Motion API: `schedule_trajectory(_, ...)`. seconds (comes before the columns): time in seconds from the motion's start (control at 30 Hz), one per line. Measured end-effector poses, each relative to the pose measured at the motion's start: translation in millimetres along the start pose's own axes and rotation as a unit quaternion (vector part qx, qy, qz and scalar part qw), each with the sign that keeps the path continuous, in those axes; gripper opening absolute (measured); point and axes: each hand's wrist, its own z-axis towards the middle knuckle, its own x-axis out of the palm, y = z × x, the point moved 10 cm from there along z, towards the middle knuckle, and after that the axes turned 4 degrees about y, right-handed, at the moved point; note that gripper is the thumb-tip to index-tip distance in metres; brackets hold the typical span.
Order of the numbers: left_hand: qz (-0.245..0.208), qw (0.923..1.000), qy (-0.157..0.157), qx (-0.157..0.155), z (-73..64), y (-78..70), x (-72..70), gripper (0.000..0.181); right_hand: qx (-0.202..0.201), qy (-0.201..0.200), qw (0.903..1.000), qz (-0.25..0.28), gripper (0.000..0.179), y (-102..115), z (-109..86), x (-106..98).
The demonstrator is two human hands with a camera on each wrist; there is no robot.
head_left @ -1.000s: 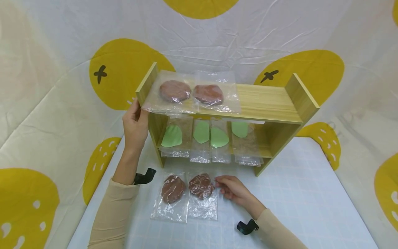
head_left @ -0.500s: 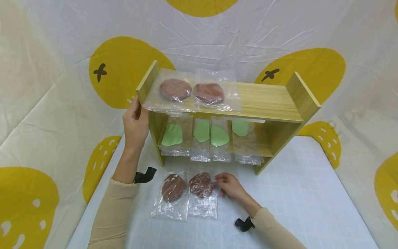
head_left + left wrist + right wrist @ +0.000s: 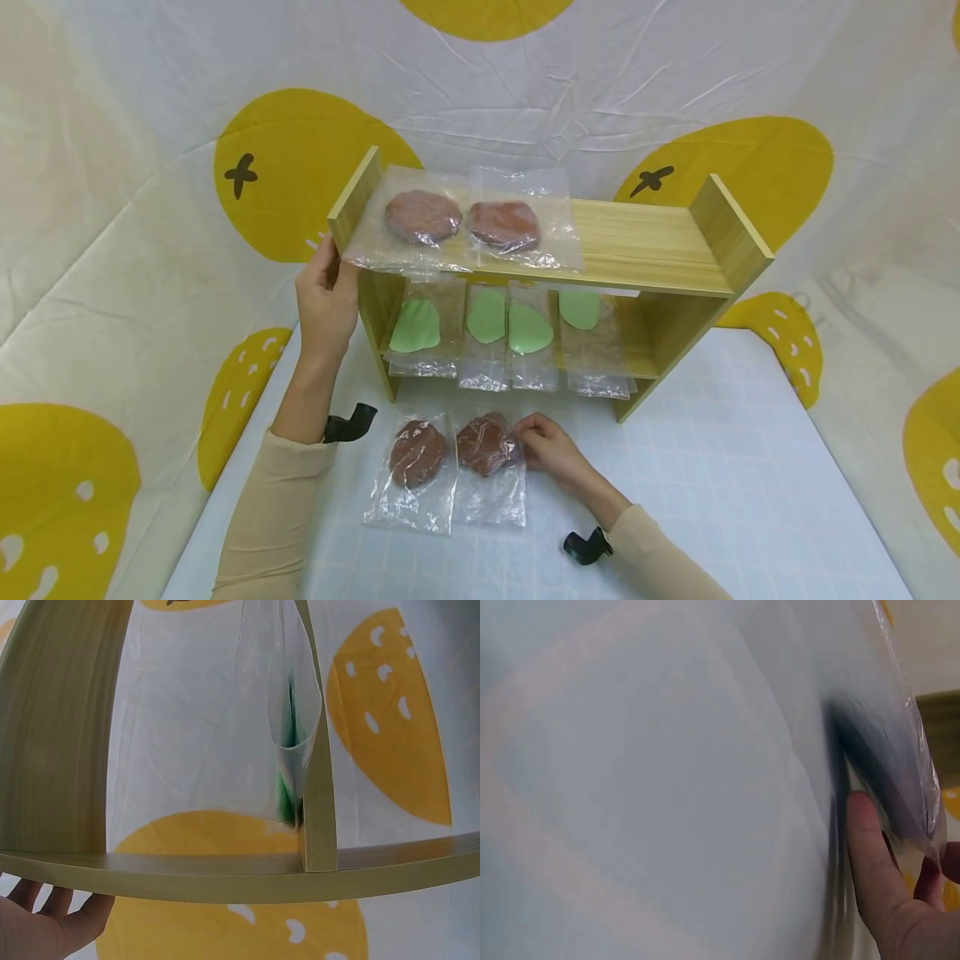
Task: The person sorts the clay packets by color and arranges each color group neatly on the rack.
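My right hand (image 3: pixel 551 450) pinches the right edge of a clear plastic bag with a brown patty (image 3: pixel 487 444) in it, lying on the table. In the right wrist view the thumb (image 3: pixel 870 855) lies on one side of the lifted bag edge (image 3: pixel 922 772), other fingers across from it. A second bagged brown patty (image 3: pixel 417 454) lies just to its left. My left hand (image 3: pixel 327 304) touches the outer face of the left side panel of a wooden shelf (image 3: pixel 637 242). From the left wrist, its fingertips (image 3: pixel 94 911) meet that panel's outer side.
On the shelf's upper board lie two bagged brown patties (image 3: pixel 423 217). Below, several bags with green leaf-like pieces (image 3: pixel 486 317) overhang the lower board's front edge. A pale checked cloth (image 3: pixel 720 467) covers the table. A white sheet with yellow shapes (image 3: pixel 525 92) hangs behind.
My right hand has shifted slightly left and closed on the patty bag's edge, and that bag's right side has lifted a little. My left hand stays at the shelf panel.
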Motion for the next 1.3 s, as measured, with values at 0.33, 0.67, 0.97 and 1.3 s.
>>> schedule_trajectory(0.33, 0.012, 0.9999, 0.002, -0.001, -5.3, -25.5, 6.7, 0.035, 0.048, 0.041, 0.9937, 0.092, 0.064, -12.2, -2.5, 9.9)
schedule_trajectory(0.67, -0.010, 1.0000, 0.001, 0.001, -0.3, -3.1, 0.7, 0.037, 0.018, 0.088, 0.9904, 0.105, 0.064, -7.8, -6.1, 23.8)
schedule_trajectory(0.97, -0.009, 1.0000, 0.003, 0.002, 1.1, 1.7, -0.4, 0.037, 0.034, 0.124, 0.9855, 0.111, 0.077, -12.0, -12.5, 33.2)
schedule_trajectory(1.3, -0.003, 1.0000, 0.002, 0.004, -0.3, 0.9, -0.5, 0.037, 0.026, 0.132, 0.9759, 0.171, 0.074, -8.3, -19.5, 27.5)
